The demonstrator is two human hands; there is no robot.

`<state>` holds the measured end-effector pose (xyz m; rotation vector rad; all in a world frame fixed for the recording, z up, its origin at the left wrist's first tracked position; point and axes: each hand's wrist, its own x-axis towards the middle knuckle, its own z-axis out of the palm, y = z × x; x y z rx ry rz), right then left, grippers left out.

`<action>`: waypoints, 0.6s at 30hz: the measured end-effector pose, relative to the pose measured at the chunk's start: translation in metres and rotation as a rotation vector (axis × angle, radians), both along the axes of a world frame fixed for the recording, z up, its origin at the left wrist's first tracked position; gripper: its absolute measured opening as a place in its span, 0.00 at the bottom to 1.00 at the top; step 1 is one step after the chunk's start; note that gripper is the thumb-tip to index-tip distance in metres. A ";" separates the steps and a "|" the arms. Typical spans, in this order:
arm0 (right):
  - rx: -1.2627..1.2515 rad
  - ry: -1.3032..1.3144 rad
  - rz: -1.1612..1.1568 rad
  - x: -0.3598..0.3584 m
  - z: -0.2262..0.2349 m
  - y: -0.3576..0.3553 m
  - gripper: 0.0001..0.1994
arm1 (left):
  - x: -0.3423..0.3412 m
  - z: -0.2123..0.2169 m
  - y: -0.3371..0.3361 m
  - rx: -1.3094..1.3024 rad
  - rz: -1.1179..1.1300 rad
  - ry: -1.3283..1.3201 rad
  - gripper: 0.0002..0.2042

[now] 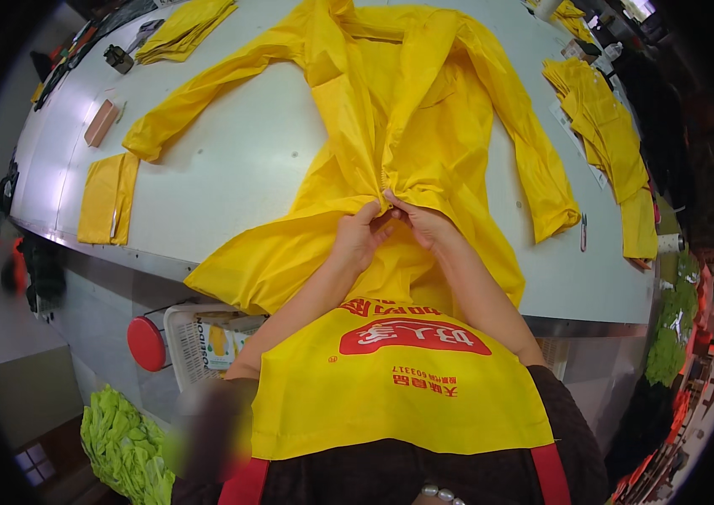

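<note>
A yellow raincoat (424, 126) is spread front-up on the grey worktable (231, 168), sleeves thrown out to left and right, hem hanging over the near edge toward the person. The front opening is seen parted from the collar at the far end down to the pinch point; the zipper (385, 172) appears unjoined above the hands, so closing is judged barely begun, with nearly the whole run left. Below the hands the state cannot be told.

The left hand (359, 240) and right hand (426, 225) are held together at the zipper's lower end. Fingers of both are curled shut, thumbs and forefingers pinching the bunched fabric and zipper base. Whether a slider is gripped cannot be told.

Folded yellow pieces (107, 198) lie at the left, a stack of yellow pieces (605, 126) at the right.
</note>
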<state>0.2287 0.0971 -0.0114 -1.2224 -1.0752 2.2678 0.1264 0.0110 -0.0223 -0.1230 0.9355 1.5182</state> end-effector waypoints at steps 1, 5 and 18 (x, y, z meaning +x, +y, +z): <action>0.017 0.042 -0.002 0.001 0.000 0.000 0.09 | 0.000 -0.003 0.000 0.021 0.008 -0.071 0.09; 0.084 0.112 -0.036 0.009 0.002 0.002 0.09 | -0.012 0.012 0.005 0.043 -0.099 -0.346 0.11; 0.097 0.056 -0.133 0.037 0.014 0.000 0.09 | -0.027 0.015 0.009 -0.045 -0.346 -0.136 0.09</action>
